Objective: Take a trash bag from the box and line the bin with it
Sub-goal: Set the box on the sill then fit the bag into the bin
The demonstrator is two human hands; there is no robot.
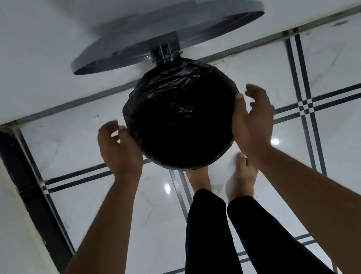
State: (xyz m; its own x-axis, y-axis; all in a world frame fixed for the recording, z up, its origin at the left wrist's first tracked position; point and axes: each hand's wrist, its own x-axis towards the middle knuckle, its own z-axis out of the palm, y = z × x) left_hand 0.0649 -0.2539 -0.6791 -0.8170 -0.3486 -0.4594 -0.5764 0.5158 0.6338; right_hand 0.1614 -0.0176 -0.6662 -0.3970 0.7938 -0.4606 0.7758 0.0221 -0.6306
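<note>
Head view showed the trash bag [179, 118] folded over the bin [204, 165] rim, left hand [118, 150] at 9 and right hand [252, 119] at 3, fingers loosely curled, holding nothing; unsecured film risked slipping inside.

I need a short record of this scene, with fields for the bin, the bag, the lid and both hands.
bin: round, on tiled floor, by the wall
trash bag: black, inside the bin, folded over the rim
lid: grey, hinged, raised open
left hand: at the left rim, fingers loosely curled
right hand: at the right rim, thumb on the bag
</note>
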